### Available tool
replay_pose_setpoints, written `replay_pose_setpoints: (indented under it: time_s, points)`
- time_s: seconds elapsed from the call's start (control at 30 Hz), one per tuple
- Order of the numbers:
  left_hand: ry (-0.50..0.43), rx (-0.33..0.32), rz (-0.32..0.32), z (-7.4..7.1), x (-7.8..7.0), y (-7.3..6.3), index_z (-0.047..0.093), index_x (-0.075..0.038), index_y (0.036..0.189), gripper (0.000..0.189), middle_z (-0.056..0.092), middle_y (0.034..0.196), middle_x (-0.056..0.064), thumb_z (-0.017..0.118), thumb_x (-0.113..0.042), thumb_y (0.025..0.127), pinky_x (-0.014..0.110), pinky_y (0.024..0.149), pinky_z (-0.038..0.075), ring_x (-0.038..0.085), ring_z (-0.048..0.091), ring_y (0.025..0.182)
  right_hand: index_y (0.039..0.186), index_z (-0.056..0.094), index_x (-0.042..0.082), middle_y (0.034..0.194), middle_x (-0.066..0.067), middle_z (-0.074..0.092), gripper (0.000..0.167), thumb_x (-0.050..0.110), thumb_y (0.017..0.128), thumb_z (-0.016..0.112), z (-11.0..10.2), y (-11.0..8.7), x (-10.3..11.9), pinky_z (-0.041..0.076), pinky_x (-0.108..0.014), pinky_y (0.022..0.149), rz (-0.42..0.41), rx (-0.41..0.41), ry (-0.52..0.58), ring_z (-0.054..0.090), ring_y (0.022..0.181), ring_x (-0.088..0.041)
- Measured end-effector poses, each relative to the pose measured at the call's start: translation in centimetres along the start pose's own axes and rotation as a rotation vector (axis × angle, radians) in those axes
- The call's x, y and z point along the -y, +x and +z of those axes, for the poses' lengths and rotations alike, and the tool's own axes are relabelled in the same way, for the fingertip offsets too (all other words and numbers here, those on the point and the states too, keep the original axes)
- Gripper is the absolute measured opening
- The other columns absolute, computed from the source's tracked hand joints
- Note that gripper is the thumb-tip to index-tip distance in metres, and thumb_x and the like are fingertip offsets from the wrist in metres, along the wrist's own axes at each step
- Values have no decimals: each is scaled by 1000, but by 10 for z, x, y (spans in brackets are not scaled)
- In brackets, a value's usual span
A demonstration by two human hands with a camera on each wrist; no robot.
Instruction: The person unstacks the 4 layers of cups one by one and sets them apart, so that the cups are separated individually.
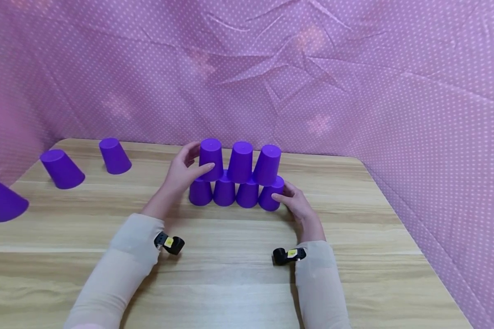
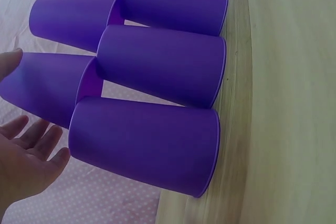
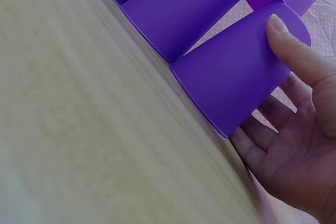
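Purple cups stand upside down in two tiers at the middle of the table. Three form the upper tier, bridging several in the lower row. My left hand [image 1: 183, 169] is around the upper left cup [image 1: 211, 157], its thumb across the front and its fingers at the far side. In the left wrist view, the thumb [image 2: 9, 62] overlaps that cup's side. My right hand [image 1: 298, 203] holds the rightmost lower cup [image 3: 236, 69] with the thumb [image 3: 294, 48] on its front and the fingers behind. The upper right cup [image 1: 267, 165] leans slightly rightward above it.
Three more purple cups stand upside down apart on the left: one near the back [image 1: 115, 156], another [image 1: 62, 169] further left, and a third [image 1: 3, 201] at the frame's edge. Polka-dot pink cloth [image 1: 247, 82] hangs behind the wooden table [image 1: 230, 274].
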State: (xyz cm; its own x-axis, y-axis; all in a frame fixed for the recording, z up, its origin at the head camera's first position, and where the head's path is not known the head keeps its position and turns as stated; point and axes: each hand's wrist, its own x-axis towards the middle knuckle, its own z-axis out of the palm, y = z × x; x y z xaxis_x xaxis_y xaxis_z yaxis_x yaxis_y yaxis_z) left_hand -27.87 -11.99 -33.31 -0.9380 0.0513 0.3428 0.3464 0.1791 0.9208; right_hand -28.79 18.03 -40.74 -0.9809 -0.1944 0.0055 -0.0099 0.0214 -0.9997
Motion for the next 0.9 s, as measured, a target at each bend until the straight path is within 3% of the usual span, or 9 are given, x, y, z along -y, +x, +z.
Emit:
replay_pose_setpoints:
  time_s: [0.13, 0.37, 0.5, 0.67, 0.9]
  points:
    - [-26, 3, -12, 1, -6, 0, 36, 0, 126, 59, 44, 119, 18, 65, -9, 76, 37, 97, 27, 26, 39, 111, 128, 39, 3, 119, -20, 46, 56, 2, 77, 62, 0, 0, 0, 30, -31, 95, 8, -5, -8, 43, 108, -24]
    - [-22, 6, -21, 5, -29, -8, 37, 9, 122, 52, 45, 114, 26, 61, -1, 78, 41, 97, 28, 34, 40, 107, 128, 39, 2, 120, -20, 46, 56, 1, 77, 62, 1, -1, 2, 30, -30, 95, 0, 1, -3, 43, 108, -24]
    - [-21, 5, -25, 7, -34, -10, 37, 9, 122, 52, 45, 113, 27, 60, 0, 78, 40, 96, 30, 34, 42, 106, 128, 39, 3, 120, -20, 45, 56, 2, 77, 62, 1, -1, 1, 29, -31, 96, -7, 2, -5, 43, 108, -24]
    - [-40, 11, -25, 10, -28, -7, 37, 8, 123, 53, 46, 111, 27, 61, -1, 77, 41, 94, 31, 34, 42, 104, 129, 38, 3, 120, -19, 46, 58, 4, 76, 63, 0, -1, 0, 29, -32, 96, -8, 2, -7, 43, 109, -24]
    - [-27, 4, -29, 10, -8, 2, 39, 2, 124, 55, 48, 111, 19, 65, -10, 77, 33, 91, 35, 27, 45, 103, 129, 38, 4, 120, -18, 47, 58, 5, 77, 63, 0, 0, 0, 30, -32, 95, -5, 4, -9, 44, 108, -23]
